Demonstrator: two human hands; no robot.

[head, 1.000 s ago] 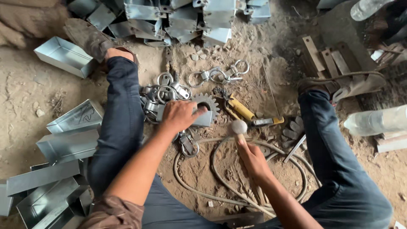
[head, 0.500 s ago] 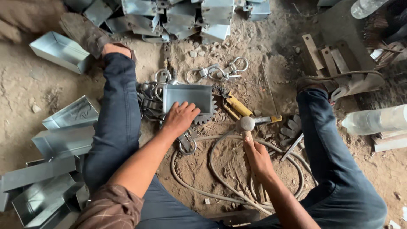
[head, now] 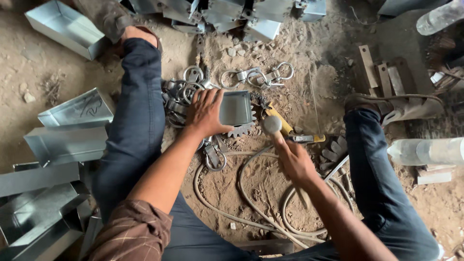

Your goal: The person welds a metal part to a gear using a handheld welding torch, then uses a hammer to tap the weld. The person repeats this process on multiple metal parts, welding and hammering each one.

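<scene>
Dirt floor (head: 270, 188) at centre: tray (head: 235, 108) is pressed flat by left hand (head: 205, 113); hammer (head: 272, 124) is clamped in right hand (head: 295, 162).

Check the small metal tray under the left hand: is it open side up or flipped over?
Open side up. The metal tray shows raised walls around a sunken floor, and the left hand presses on its left rim.
</scene>
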